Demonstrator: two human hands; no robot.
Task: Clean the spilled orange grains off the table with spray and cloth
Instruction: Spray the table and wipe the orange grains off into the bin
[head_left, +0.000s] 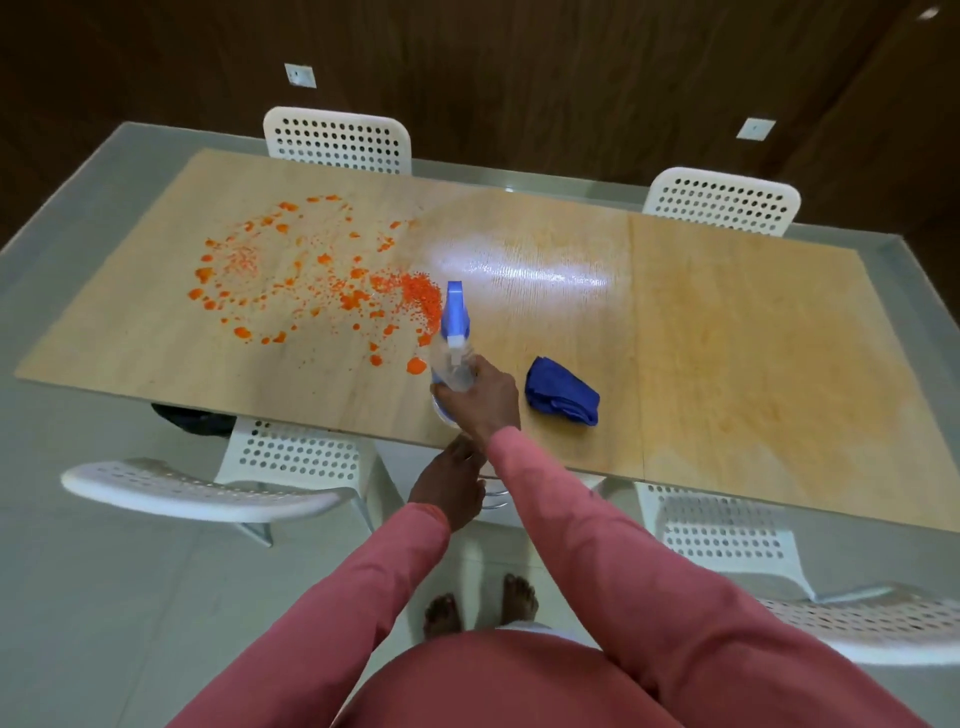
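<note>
Two hands are in play, and only one of them is working: our right hand is wrapped round the lower body of the spray bottle, fingers curled about the clear plastic, while the bottle stands on the table near its front edge with the blue trigger head turned toward the far side. Our left hand hangs just below the table edge, holding nothing; whether its fingers are spread or loosely curled we cannot tell from here.

Just right of the bottle, near but not touching it, lies the cloth, a crumpled blue heap, untouched. Just beyond and left of the bottle spread the orange grains, a broad scatter of small heaps and loose specks, densest just beside the trigger head. White perforated chairs stand around the table.

We judge this to be the very start: the bottle is gripped low, not at the trigger, and nothing has been wiped. Next, as we see it, we need to lift the bottle, shift the grip up so a finger reaches the trigger, and aim the nozzle over the spill before we take up the cloth. A wet wood surface may smear the heaps, so wiping should gather inward
</note>
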